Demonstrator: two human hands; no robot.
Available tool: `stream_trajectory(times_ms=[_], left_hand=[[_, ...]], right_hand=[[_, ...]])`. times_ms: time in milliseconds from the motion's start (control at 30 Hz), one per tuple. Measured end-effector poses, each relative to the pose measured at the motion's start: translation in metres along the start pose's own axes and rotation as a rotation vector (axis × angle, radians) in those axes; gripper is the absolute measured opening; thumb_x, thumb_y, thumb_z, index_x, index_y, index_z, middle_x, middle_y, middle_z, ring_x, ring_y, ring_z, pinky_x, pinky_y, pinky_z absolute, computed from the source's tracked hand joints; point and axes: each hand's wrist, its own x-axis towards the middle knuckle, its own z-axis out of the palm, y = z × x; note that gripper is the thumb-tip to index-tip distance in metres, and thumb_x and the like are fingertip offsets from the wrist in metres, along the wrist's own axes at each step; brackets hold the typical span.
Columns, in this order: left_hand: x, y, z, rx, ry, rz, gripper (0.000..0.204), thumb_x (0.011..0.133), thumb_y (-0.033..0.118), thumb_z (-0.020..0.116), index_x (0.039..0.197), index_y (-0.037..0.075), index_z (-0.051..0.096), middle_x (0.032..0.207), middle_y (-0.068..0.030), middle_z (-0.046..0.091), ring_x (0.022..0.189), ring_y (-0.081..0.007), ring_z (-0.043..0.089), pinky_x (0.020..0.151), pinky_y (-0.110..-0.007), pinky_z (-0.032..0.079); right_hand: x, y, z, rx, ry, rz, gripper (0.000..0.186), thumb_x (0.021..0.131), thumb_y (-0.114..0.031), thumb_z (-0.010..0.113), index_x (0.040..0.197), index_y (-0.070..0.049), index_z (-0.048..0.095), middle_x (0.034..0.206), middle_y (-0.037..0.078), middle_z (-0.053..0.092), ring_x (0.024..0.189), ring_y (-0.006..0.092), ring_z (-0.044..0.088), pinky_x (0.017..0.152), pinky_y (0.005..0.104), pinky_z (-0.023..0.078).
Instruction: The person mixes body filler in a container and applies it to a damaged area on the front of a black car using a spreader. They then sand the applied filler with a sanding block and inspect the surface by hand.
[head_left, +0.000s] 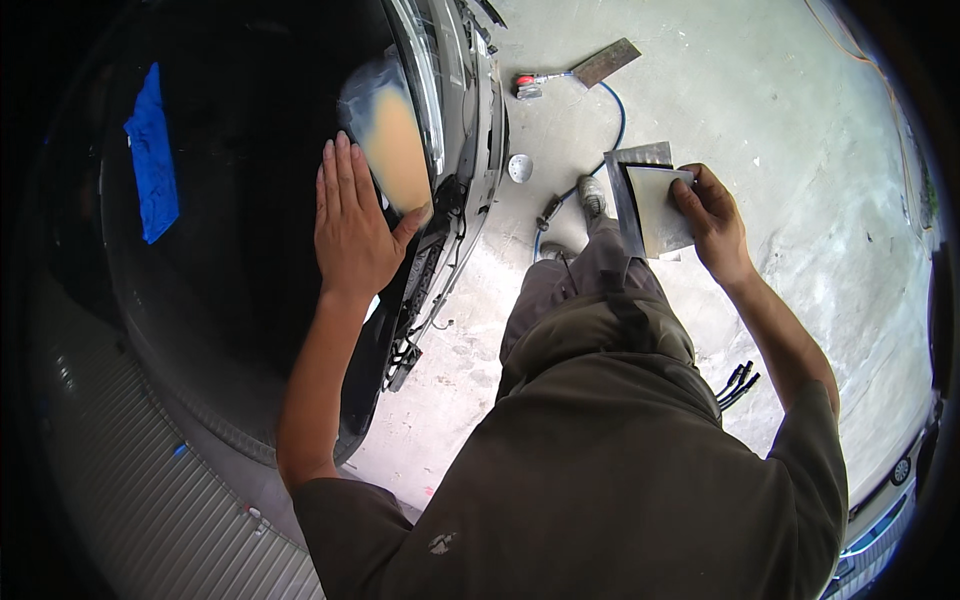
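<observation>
My left hand lies flat on a black car body panel, fingers stretched out and close together, thumb out to the side. Right beside it is a smooth beige filler patch with a grey-blue sanded rim; the thumb tip reaches its near end. Off to the right, over the floor, my right hand pinches a pale rectangular sheet between thumb and fingers. Behind that sheet shows a grey, metal-looking plate, partly covered. Whether the two are joined, I cannot tell.
Along the car's open edge run exposed brackets and wires. A blue hose, a red-and-silver air tool, a brown flat plate and a white round object lie on the concrete. Blue material rests on the panel.
</observation>
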Motion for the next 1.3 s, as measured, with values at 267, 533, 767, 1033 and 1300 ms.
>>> stream_trajectory(times_ms=[267, 533, 767, 1033, 1300], left_hand=[[-0.039, 0.012, -0.01, 0.016, -0.236, 0.149, 0.106, 0.101, 0.075, 0.036, 0.161, -0.012, 0.024, 0.171, -0.0257, 0.023, 0.161, -0.0382, 0.018, 0.131, -0.048, 0.017], [-0.079, 0.001, -0.017, -0.031, -0.3, 0.381, 0.106, 0.098, 0.073, 0.046, 0.158, -0.012, 0.03, 0.169, -0.0264, 0.029, 0.159, -0.0386, 0.025, 0.131, -0.048, 0.019], [-0.14, -0.02, -0.024, -0.05, -0.393, 0.492, 0.104, 0.096, 0.07, 0.053, 0.158, -0.011, 0.032, 0.168, -0.0246, 0.031, 0.158, -0.0367, 0.027, 0.131, -0.046, 0.02], [-0.164, -0.041, -0.063, -0.023, -0.587, 0.667, 0.093, 0.094, 0.062, 0.061, 0.159, -0.001, 0.038, 0.168, -0.0127, 0.037, 0.156, -0.029, 0.033, 0.13, -0.045, 0.023], [-0.069, -0.043, -0.045, -0.049, -0.502, 0.874, 0.082, 0.092, 0.051, 0.068, 0.154, 0.003, 0.048, 0.165, -0.0056, 0.043, 0.154, -0.0241, 0.037, 0.129, -0.044, 0.028]], right_hand=[[0.007, 0.005, 0.039, 0.056, -0.082, -0.045, 0.02, 0.111, -0.023, 0.059, 0.111, -0.003, 0.061, 0.094, -0.001, 0.064, 0.09, 0.0054, 0.055, 0.084, 0.0247, 0.046], [-0.049, 0.039, 0.072, 0.049, 0.131, -0.042, 0.02, 0.111, -0.024, 0.058, 0.111, -0.004, 0.061, 0.091, -0.002, 0.062, 0.084, 0.0054, 0.054, 0.077, 0.0252, 0.047], [-0.1, 0.073, 0.103, 0.1, 0.262, -0.006, 0.02, 0.112, -0.026, 0.056, 0.111, -0.006, 0.061, 0.088, -0.003, 0.061, 0.08, 0.0038, 0.053, 0.073, 0.0231, 0.046], [-0.133, 0.107, 0.111, 0.234, 0.396, -0.081, 0.018, 0.111, -0.024, 0.058, 0.11, -0.006, 0.062, 0.09, -0.005, 0.061, 0.082, 0.0029, 0.053, 0.074, 0.0225, 0.046], [-0.146, 0.112, 0.108, 0.238, 0.36, -0.035, 0.018, 0.111, -0.023, 0.058, 0.112, -0.006, 0.062, 0.092, -0.005, 0.062, 0.083, 0.003, 0.054, 0.075, 0.0229, 0.047]])
